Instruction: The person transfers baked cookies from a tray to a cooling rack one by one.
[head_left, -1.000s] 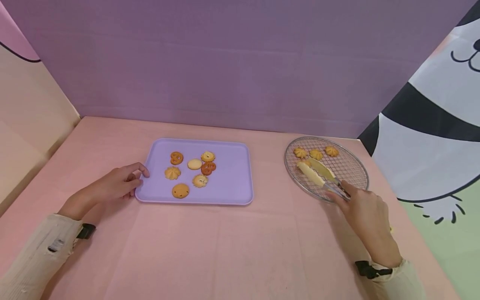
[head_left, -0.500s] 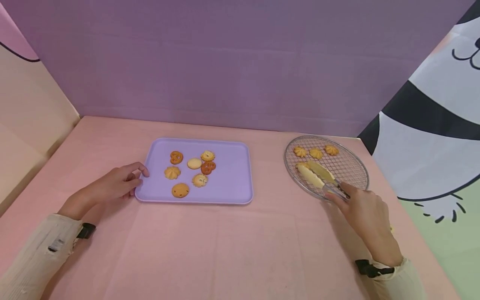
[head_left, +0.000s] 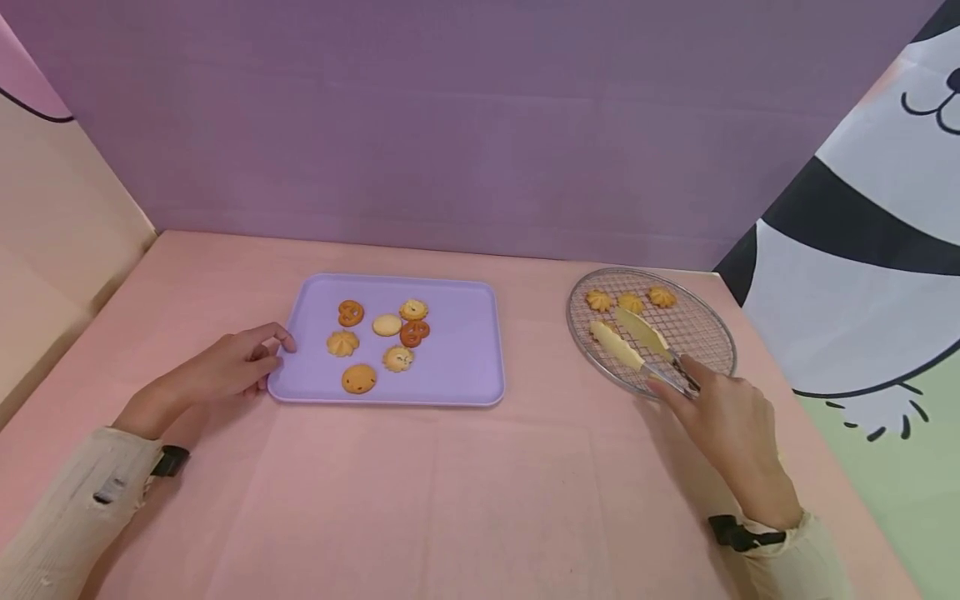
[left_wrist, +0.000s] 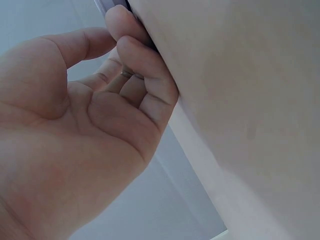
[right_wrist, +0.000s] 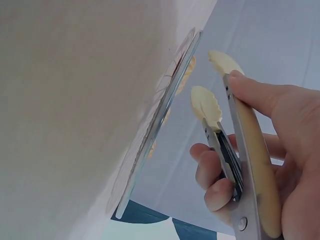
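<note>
My right hand grips metal tongs with cream tips. In the head view the tongs' two tips stand apart over a round wire rack. A golden cookie shows partly under the left tip, the rest hidden. Three ridged cookies lie along the rack's back. My left hand holds the left rim of a lilac tray, its fingers curled at the edge. Several cookies lie on the tray, among them pretzel-shaped ones, a star-ridged one and a round dotted one.
A pink cloth covers the table, with bare cloth between tray and rack and in front of both. The purple backdrop rises behind, and a panda-print panel stands close to the rack's right side.
The tongs' tips have spread wider, and the cookie beneath them lies on the rack under the left tip. The left hand and tray hold their places.
</note>
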